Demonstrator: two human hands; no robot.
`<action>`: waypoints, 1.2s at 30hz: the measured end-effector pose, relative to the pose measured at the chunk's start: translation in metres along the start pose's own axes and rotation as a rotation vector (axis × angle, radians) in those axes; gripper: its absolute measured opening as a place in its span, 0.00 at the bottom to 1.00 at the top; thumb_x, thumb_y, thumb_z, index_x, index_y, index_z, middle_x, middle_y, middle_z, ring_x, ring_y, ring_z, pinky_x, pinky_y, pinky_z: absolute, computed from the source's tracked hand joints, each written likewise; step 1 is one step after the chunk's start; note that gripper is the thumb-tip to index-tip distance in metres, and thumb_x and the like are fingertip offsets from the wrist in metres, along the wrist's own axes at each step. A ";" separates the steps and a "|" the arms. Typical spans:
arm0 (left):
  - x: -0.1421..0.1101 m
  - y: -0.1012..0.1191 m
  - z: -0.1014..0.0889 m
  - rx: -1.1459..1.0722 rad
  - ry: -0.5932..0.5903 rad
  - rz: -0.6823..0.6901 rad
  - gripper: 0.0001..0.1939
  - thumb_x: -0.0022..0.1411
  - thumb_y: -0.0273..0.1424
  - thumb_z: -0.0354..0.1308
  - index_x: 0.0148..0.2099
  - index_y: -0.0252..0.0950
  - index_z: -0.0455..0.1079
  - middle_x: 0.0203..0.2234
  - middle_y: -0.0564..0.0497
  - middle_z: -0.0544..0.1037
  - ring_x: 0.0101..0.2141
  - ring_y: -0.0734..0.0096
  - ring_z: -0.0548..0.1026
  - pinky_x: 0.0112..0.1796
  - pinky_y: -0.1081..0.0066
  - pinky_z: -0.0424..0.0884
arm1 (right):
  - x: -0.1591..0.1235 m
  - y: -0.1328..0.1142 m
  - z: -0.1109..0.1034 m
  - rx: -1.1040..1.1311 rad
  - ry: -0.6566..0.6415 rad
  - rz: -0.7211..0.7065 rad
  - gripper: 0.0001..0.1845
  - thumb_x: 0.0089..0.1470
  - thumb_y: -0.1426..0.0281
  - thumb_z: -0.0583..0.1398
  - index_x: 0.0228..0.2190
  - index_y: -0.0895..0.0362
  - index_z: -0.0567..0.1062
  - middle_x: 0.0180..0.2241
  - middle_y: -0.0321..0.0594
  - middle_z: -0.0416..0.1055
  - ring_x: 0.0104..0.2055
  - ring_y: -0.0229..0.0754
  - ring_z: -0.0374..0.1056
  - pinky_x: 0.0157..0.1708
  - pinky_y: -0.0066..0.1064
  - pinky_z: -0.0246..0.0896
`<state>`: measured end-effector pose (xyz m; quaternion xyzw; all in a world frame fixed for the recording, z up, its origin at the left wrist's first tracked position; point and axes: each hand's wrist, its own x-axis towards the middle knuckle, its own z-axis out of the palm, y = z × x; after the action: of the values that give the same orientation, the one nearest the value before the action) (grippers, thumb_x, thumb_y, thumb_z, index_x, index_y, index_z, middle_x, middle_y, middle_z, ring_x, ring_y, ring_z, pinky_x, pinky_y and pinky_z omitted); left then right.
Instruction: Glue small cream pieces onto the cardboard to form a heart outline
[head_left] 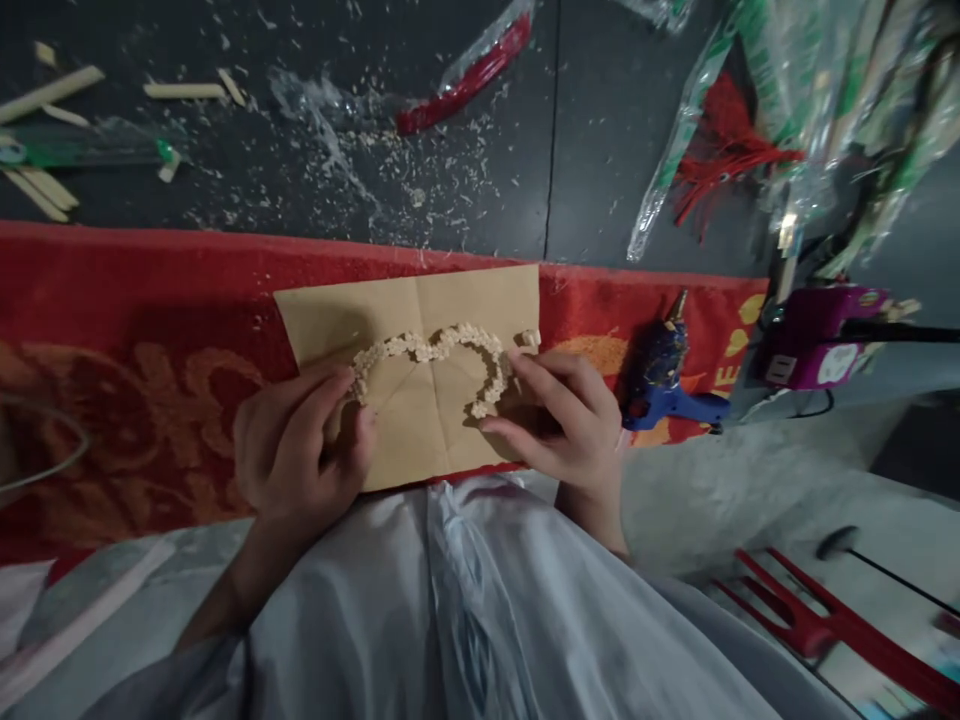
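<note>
A curved strip of small pale flower-like pieces lies on a creased sheet of brown paper, bent like the top of a heart. At its left end, my left hand has thumb and forefinger closed about the strip; that end is partly hidden by the fingers. My right hand rests on the paper with thumb and forefinger curled against the strip's right arm. One small loose pale piece sits just above my right forefinger, near the paper's right edge.
A blue glue gun lies right of the paper on a red cloth. Beyond are a purple device, red tassels in plastic, a red strip in wrap, pale sticks and scattered shavings on the dark table.
</note>
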<state>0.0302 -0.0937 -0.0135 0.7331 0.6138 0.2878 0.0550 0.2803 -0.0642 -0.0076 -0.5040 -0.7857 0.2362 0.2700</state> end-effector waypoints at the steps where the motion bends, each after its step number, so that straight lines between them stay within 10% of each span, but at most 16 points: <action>1: -0.001 -0.001 0.000 0.000 0.001 0.002 0.25 0.50 0.25 0.65 0.52 0.37 0.71 0.38 0.44 0.81 0.36 0.63 0.78 0.41 0.64 0.73 | 0.000 0.000 0.000 -0.006 -0.010 0.009 0.37 0.52 0.57 0.66 0.61 0.47 0.65 0.40 0.42 0.73 0.39 0.44 0.72 0.36 0.36 0.73; 36: -0.004 0.000 0.001 0.012 -0.004 -0.034 0.27 0.49 0.26 0.64 0.54 0.40 0.71 0.40 0.45 0.80 0.38 0.62 0.77 0.42 0.62 0.73 | -0.001 0.003 -0.001 0.000 -0.022 -0.024 0.37 0.53 0.58 0.65 0.62 0.48 0.64 0.40 0.43 0.72 0.40 0.44 0.71 0.36 0.36 0.73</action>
<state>0.0301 -0.0971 -0.0161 0.7234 0.6277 0.2819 0.0568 0.2838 -0.0636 -0.0090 -0.4921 -0.7946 0.2384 0.2640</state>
